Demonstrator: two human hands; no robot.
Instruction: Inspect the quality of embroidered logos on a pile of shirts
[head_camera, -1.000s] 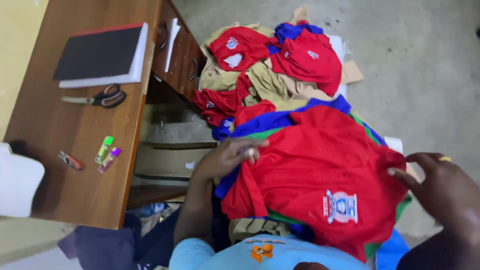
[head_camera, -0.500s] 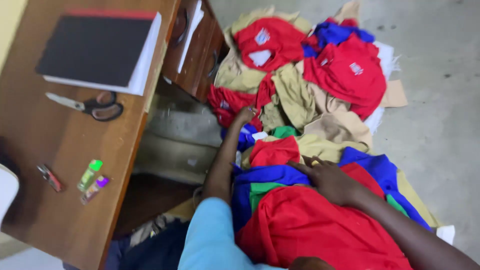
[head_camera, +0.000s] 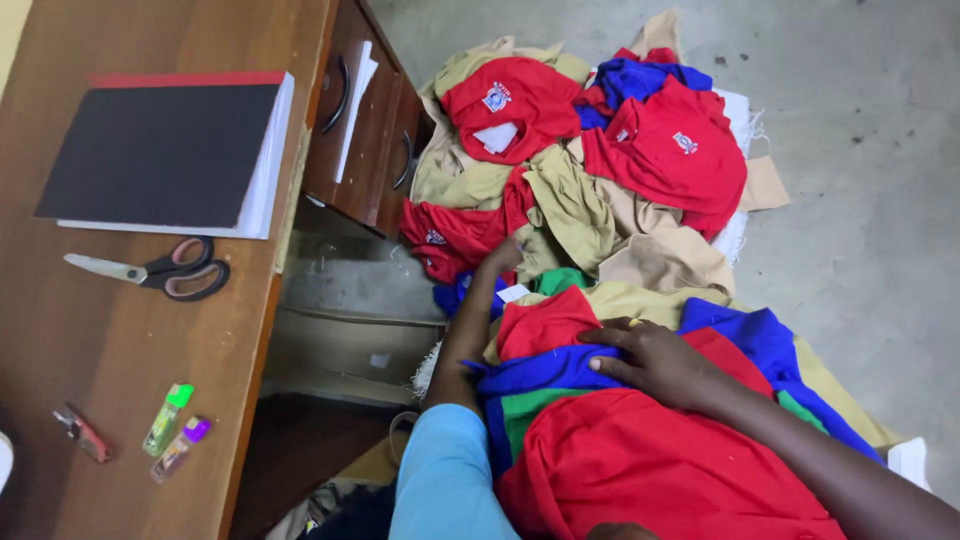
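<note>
A heap of red, blue, green and khaki garments (head_camera: 600, 210) lies on the concrete floor beside a wooden desk. A folded red shirt (head_camera: 660, 470) rests on my lap over blue and green cloth. My right hand (head_camera: 650, 362) lies flat on that bundle, fingers spread on the blue fabric (head_camera: 540, 368). My left hand (head_camera: 503, 256) reaches forward into the pile, its fingers among the red and khaki clothes; whether it grips any cloth is hidden.
The wooden desk (head_camera: 60, 330) at left carries a black notebook (head_camera: 165, 150), scissors (head_camera: 150, 270), two small lighters (head_camera: 172, 432) and a small red object (head_camera: 80, 432). Its drawers (head_camera: 370, 120) face the pile. Grey concrete floor (head_camera: 860, 200) spreads to the right.
The red shirt I held spread out a second ago has come down onto my lap. My left hand has reached forward into the pile, and my right hand now rests on the bundle.
</note>
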